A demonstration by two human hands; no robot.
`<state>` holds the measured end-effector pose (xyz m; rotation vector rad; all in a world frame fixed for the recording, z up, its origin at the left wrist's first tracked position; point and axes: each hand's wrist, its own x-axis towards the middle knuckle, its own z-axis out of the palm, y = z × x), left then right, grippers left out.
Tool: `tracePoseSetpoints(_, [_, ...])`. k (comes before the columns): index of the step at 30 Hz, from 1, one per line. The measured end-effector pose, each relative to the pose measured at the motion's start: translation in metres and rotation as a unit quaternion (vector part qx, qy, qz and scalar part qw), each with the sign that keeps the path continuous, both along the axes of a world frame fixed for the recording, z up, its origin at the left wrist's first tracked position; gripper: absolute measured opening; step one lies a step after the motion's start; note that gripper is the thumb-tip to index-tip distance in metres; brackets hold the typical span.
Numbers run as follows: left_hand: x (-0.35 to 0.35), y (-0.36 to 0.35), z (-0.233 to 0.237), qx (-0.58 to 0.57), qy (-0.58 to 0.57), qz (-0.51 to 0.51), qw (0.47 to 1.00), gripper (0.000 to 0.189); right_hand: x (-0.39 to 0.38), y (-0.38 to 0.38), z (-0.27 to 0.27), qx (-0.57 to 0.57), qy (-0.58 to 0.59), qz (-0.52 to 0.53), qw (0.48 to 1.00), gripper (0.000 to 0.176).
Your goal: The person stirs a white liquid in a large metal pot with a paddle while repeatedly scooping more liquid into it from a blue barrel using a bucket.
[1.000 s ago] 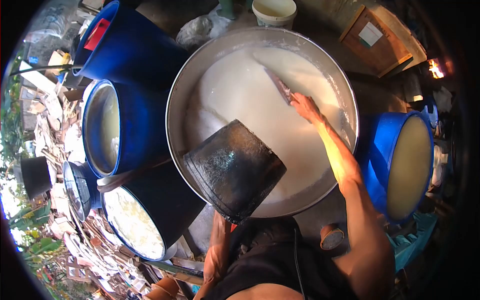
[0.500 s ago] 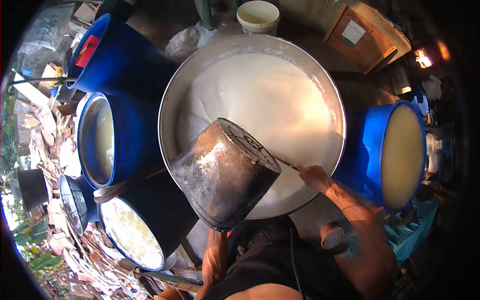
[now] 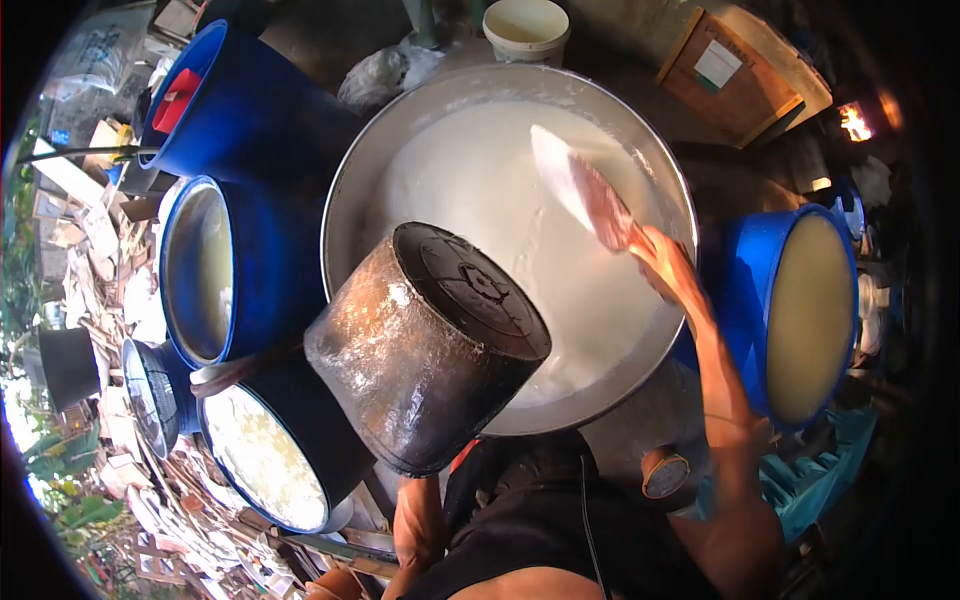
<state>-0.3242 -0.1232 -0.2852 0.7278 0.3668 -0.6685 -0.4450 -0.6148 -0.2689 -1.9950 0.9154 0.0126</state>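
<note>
Scraps of wood and paper (image 3: 85, 230) litter the ground at the far left, and a black pot (image 3: 68, 362) stands among them. Next come three barrels. The top barrel (image 3: 250, 110) is blue, with a red piece (image 3: 178, 95) in its mouth. The middle barrel (image 3: 285, 270), also blue, is part full of pale liquid. The near barrel (image 3: 330, 440) is darker and holds a lumpy, yellowish-white mass.

The left arm (image 3: 415, 515) rises from the bottom edge under a black bucket (image 3: 430, 340). The bucket is tilted with its base towards the camera, its wall is dusted white, and it hangs over the near rim of the pan. The left hand is hidden behind it, so I cannot tell how its fingers stand.

The big round metal pan (image 3: 350, 200) fills the middle and holds white liquid (image 3: 480, 190). Beyond its far rim stands a white pail (image 3: 527, 25).

Over the right part of the pan, the right hand (image 3: 665, 262) has its fingers clamped on the handle of a paddle (image 3: 590, 195). The white-smeared blade slants away from the person above the liquid.

Further right are a wooden box (image 3: 745, 70), a small tin (image 3: 665, 475) on the ground, a right barrel (image 3: 745, 290) full of yellowish liquid, and a flame (image 3: 855, 122).
</note>
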Motion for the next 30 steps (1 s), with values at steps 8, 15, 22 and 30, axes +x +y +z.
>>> tracePoseSetpoints(8, [0.044, 0.046, 0.083, 0.372, -0.209, 0.008, 0.904, 0.04, 0.125, -0.049, -0.103, 0.031, -0.041, 0.001, 0.999, 0.02])
tracePoseSetpoints(15, [0.052, 0.024, 0.16, 0.622, -0.185, -0.073, 0.757, 0.021, 0.115, -0.012, -0.154, -0.092, -0.079, 0.13, 0.984, 0.028])
tracePoseSetpoints(22, [0.054, 0.045, 0.137, 0.688, -0.283, -0.121, 0.657, 0.036, 0.008, 0.051, -0.141, -0.109, 0.025, 0.26, 0.959, 0.03])
tracePoseSetpoints(30, [0.067, 0.062, 0.124, 0.683, -0.263, -0.107, 0.673, 0.036, -0.108, 0.1, -0.086, -0.197, 0.087, 0.388, 0.896, 0.026])
